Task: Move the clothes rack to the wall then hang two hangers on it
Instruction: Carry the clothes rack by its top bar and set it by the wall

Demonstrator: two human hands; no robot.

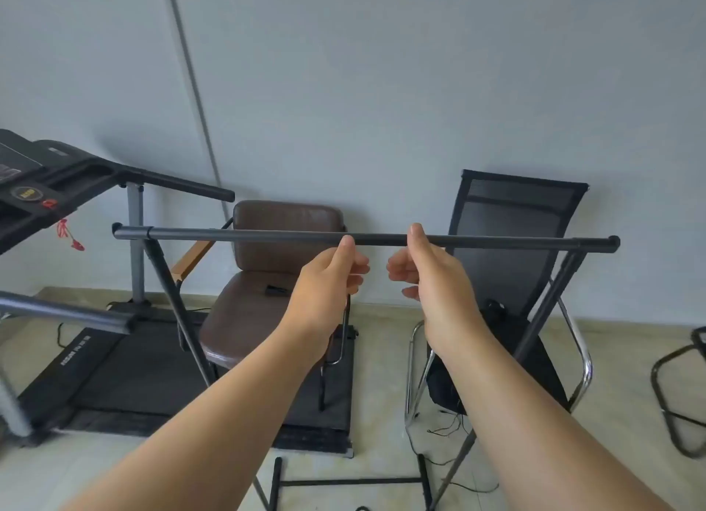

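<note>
Near the pale grey wall, the clothes rack stands on the light tiled floor, its dark top bar running level across the view in front of two chairs. Both bare arms reach forward to the middle of that bar. The left hand meets the bar from below, thumb tip touching its near side and the other fingers curled loosely beneath; the grip looks half closed, and whether it truly clasps the bar cannot be told. The right hand sits just beside it, thumb raised across the front of the bar, fingers curled behind and under in the same loose way. The two hands are close together but apart. Slanted legs drop from each end of the bar, and a low cross frame of the rack lies on the floor at the near edge. Behind the bar stand a brown padded chair and, to its right, a black mesh chair, both against the wall. A treadmill fills the left side.
</note>
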